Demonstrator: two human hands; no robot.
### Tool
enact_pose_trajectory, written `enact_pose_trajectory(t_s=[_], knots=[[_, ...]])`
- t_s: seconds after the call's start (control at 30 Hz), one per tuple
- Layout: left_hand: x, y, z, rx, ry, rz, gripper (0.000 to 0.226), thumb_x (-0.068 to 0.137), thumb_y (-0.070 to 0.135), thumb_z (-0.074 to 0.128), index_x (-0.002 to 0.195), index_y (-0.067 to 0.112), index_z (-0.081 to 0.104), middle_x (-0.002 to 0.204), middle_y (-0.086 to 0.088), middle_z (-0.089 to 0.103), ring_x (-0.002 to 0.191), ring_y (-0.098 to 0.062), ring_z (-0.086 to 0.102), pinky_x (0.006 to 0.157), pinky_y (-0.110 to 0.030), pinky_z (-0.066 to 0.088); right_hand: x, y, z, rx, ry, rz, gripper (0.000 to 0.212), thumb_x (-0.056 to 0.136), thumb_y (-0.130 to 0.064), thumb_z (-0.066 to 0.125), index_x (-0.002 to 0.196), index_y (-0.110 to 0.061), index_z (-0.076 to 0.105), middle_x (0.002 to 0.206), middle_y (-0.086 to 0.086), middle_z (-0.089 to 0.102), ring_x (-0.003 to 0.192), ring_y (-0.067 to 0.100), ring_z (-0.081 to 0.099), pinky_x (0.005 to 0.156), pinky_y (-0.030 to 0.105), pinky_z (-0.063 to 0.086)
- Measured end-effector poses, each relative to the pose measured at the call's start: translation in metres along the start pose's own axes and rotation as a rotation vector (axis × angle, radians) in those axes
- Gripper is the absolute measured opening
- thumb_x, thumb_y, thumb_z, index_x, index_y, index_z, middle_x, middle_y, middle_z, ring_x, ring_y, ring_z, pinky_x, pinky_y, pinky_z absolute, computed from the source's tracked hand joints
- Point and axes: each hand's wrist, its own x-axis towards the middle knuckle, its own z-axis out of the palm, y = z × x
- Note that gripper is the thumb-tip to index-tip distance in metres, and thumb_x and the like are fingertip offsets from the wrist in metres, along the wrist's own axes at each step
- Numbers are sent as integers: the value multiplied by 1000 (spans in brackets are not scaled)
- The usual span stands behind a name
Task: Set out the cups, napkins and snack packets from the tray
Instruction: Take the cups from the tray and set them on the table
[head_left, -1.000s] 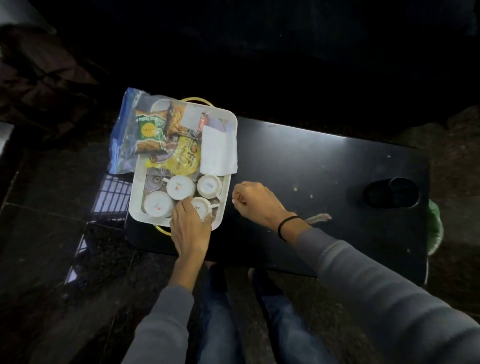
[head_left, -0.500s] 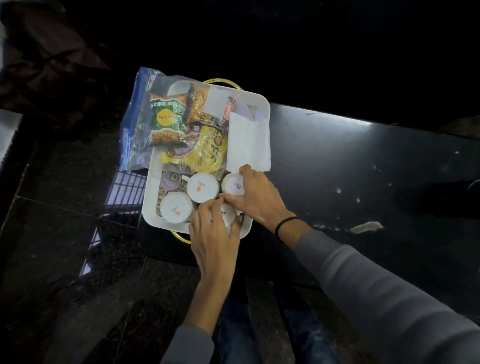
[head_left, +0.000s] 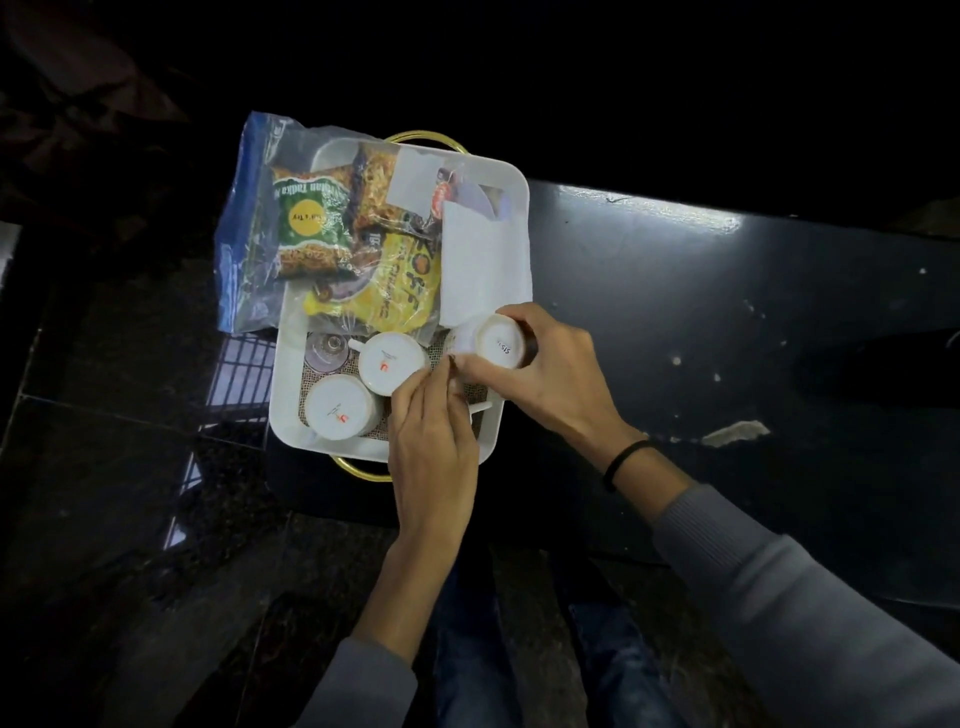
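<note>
Head view: my right grip (head_left: 550, 374) curls round an upturned white ceramic cup (head_left: 498, 343), tilted at the right rim of the white plastic tray (head_left: 278, 395) on the glossy black bench (head_left: 727, 312). My left grip (head_left: 431, 441) lies over the tray's near corner; I cannot tell what it holds. Risks, I judge: the glaze slipping, the two neighbouring cups (head_left: 392, 361) getting knocked, or the white paper napkin (head_left: 483, 260) dragging out.

- On the green packet (head_left: 311, 218) I can read "Tadka"; the rest of that line is cut off.
- The yellow packet (head_left: 395, 291) carries big letters that look like "OFF".
- The base of the cup (head_left: 501, 342) in my right hand (head_left: 550, 374) reads "SIS".
- The red marks under the two other cups (head_left: 392, 361) are too small for me to read.
</note>
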Motion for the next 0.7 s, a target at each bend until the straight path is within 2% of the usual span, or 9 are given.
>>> enact_pose_trajectory(t_s=[0.07, 0.13, 0.2, 0.27, 0.37, 0.43, 0.5, 0.6, 0.7], knots=[[1, 8, 0, -100, -13, -51, 44, 108, 35, 43, 149, 22, 49, 140, -2, 54, 132, -14, 51, 105, -29, 42, -3, 3, -8, 124, -3, 46, 53, 70, -59, 80, 111, -28, 65, 95, -18, 70, 89, -6, 67, 70, 5, 51], [4, 12, 1, -161, -28, -78, 44, 106, 44, 44, 147, 28, 50, 134, 0, 55, 123, -13, 56, 100, -29, 46, -7, 9, -15, 289, -31, 98, 50, 72, -55, 79, 112, -27, 65, 100, -12, 74, 93, -1, 70, 77, 14, 57], [10, 18, 2, -236, -55, -92, 34, 104, 46, 49, 131, 29, 60, 121, 2, 63, 112, -15, 63, 97, -37, 53, -10, 17, -21, 469, -66, 143, 49, 75, -45, 79, 115, -22, 65, 107, -4, 75, 99, 9, 73, 87, 29, 60], [14, 22, 3, -304, -116, -58, 22, 101, 43, 56, 112, 28, 67, 106, 5, 71, 102, -12, 67, 91, -38, 56, -14, 27, -30, 567, -112, 158, 46, 77, -36, 79, 117, -18, 64, 109, -1, 76, 101, 14, 73, 91, 34, 59], [13, 27, 7, -291, -195, 54, 12, 98, 37, 64, 106, 32, 71, 106, 7, 70, 101, -3, 65, 87, -20, 53, -18, 44, -54, 494, -200, 141, 44, 78, -37, 82, 115, -23, 64, 104, -8, 75, 95, 10, 72, 85, 30, 58], [10, 28, 9, -204, -223, 168, 16, 95, 34, 68, 108, 28, 74, 114, 10, 67, 109, -1, 59, 90, -6, 43, -21, 55, -74, 364, -264, 123, 46, 73, -44, 85, 112, -32, 64, 106, -11, 74, 96, 7, 73, 83, 27, 60], [6, 28, 16, -135, -293, 277, 14, 93, 28, 72, 105, 23, 77, 127, 11, 63, 122, -3, 51, 96, -1, 33, -27, 66, -93, 257, -337, 116, 49, 71, -45, 87, 113, -38, 64, 109, -13, 74, 99, 6, 73, 82, 25, 61], [-3, 26, 23, -249, -452, 231, 22, 88, 26, 77, 110, 23, 75, 149, 12, 48, 134, 0, 46, 104, -9, 39, -39, 79, -107, 133, -402, 97, 59, 68, -49, 89, 120, -39, 64, 112, -15, 74, 102, 4, 71, 85, 25, 59], [-18, 26, 39, -318, -624, 47, 63, 86, 22, 81, 142, 29, 52, 150, 10, 48, 127, -4, 58, 96, -20, 54, -56, 96, -115, 92, -405, 114, 64, 67, -52, 90, 123, -40, 61, 118, -19, 70, 109, 1, 67, 92, 28, 58]])
